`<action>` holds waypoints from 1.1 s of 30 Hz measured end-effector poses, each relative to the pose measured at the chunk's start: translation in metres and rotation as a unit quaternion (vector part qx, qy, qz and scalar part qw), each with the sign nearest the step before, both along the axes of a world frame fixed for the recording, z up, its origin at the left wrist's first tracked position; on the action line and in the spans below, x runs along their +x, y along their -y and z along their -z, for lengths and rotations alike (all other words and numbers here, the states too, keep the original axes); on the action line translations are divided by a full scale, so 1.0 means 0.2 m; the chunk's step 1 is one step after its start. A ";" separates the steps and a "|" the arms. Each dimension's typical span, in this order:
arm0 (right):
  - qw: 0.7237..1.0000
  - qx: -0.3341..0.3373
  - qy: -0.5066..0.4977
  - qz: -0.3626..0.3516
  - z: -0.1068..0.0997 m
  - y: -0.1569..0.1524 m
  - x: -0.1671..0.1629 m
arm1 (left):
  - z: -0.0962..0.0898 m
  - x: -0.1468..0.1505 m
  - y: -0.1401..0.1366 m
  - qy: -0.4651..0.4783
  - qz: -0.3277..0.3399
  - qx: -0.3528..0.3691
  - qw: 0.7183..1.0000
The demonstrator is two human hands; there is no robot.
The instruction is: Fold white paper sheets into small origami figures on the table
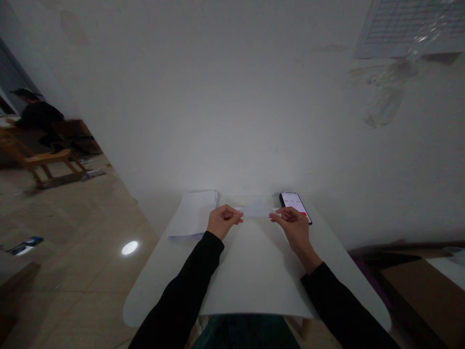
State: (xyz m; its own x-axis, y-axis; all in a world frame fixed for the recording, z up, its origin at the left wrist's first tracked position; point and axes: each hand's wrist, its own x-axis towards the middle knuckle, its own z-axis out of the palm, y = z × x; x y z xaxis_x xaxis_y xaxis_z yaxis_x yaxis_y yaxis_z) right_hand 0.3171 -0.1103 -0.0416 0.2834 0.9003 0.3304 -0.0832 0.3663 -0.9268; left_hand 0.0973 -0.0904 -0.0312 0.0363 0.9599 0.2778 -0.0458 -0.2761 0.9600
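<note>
my left hand [222, 221] and right hand [295, 228]: fingers [236, 217] pinching opposite ends of a thin pale strip [256, 211], over the far part of the tabletop [254, 281]. paper stack [192, 213] beside the left, lit phone [292, 199] just behind the right.

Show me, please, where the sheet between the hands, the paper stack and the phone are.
Sheet [256, 210]: head view, the point on its middle.
Paper stack [193, 212]: head view, the point on its top face.
Phone [293, 199]: head view, the point on its lit screen.
</note>
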 end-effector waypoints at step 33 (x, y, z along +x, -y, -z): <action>0.889 -0.227 -0.169 -0.359 0.05 0.12 -0.17 | 0.06 0.15 0.13 -0.017 0.183 -0.128 0.974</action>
